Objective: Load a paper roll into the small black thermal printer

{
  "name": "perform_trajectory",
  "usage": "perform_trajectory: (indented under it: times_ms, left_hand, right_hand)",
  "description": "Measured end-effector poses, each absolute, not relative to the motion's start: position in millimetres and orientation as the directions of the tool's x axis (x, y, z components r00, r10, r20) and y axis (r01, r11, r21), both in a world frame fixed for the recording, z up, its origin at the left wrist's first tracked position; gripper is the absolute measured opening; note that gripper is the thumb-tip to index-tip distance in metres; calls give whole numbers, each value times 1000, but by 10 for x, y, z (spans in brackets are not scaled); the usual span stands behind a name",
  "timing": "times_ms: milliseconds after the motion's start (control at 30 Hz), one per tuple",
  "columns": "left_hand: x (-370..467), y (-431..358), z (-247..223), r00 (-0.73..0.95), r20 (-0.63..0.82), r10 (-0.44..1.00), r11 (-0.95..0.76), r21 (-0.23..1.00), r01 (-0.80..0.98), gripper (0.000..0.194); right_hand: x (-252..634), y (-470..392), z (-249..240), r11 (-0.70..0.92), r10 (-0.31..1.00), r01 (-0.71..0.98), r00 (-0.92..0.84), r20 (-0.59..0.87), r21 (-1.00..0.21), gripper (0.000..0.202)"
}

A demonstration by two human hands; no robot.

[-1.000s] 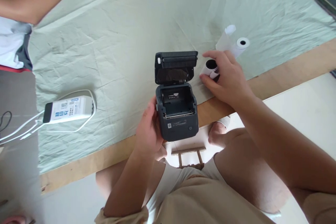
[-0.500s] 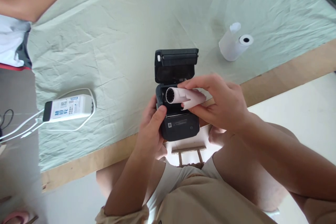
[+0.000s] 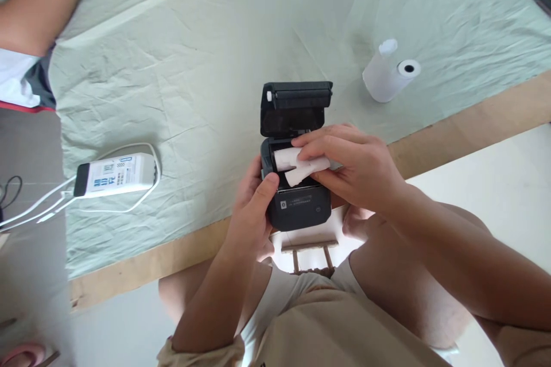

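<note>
A black portable receipt printer point(image 3: 300, 209) is held over the table's near edge, its lid point(image 3: 296, 108) swung up and away from me. My left hand point(image 3: 253, 200) grips its left side, thumb on the rim of the paper bay. In the bay lies a small white paper roll point(image 3: 284, 159), with a loose end of paper sticking out toward me. My right hand point(image 3: 350, 163) is closed over the roll's right part from above, fingers on the paper. The roll's right end is hidden under those fingers.
Another paper roll, partly unwound point(image 3: 385, 77), stands on the green cloth point(image 3: 206, 69) to the right. At left lies a white power strip point(image 3: 116, 175) with cables. A co-worker's arm point(image 3: 43, 6) reaches in at the upper left. A wooden edge point(image 3: 150, 258) runs along the front.
The paper roll has gone down from a tilted position into the printer's bay, and my right hand has moved left over it. The co-worker's arm has shifted left.
</note>
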State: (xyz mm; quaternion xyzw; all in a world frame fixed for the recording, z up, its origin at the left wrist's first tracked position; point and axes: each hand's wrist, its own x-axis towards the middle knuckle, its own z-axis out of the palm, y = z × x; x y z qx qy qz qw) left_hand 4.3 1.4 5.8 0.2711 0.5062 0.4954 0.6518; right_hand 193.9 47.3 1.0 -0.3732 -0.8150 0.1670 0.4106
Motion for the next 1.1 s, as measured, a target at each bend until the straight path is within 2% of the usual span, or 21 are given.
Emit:
perform_trajectory:
  times_ms: [133,433,700,767,867,933,1000,1100]
  left_hand:
    - [32,5,42,-2,-403,915,375,853,-364,37]
    - [77,25,86,-53,-414,909,370,858,-355,35]
    - [35,26,76,66,-399,915,391,832,-393,40]
    - [39,14,95,72,-410,909,405,832,-379,44]
    - [57,-9,145,38,-453,891,437,830,-348,58]
    - [69,-24,177,5,-496,868,471,820,-325,70]
    - [78,-33,198,-9,-521,853,492,810,-319,78]
    - [85,-34,201,-18,-523,852,486,803,-346,75]
  right_hand:
    - [1939,475,-6,625,780,481,-373,502,-614,17]
    - [1904,396,42,739,668,416,-356,653,-530,20]
    - [1798,264,-48,798,602,372,-445,663,-475,8]
    - [1816,271,-60,812,584,317,-465,666,-490,15]
    - [1871,304,-52,804,595,284,-373,712,-523,19]
    - [1915,340,-43,755,635,381,-219,741,-534,12]
    - [1957,389,-46,648,709,487,-103,698,-586,32]
    - [2003,465,-79,519,832,510,-118,542,-686,62]
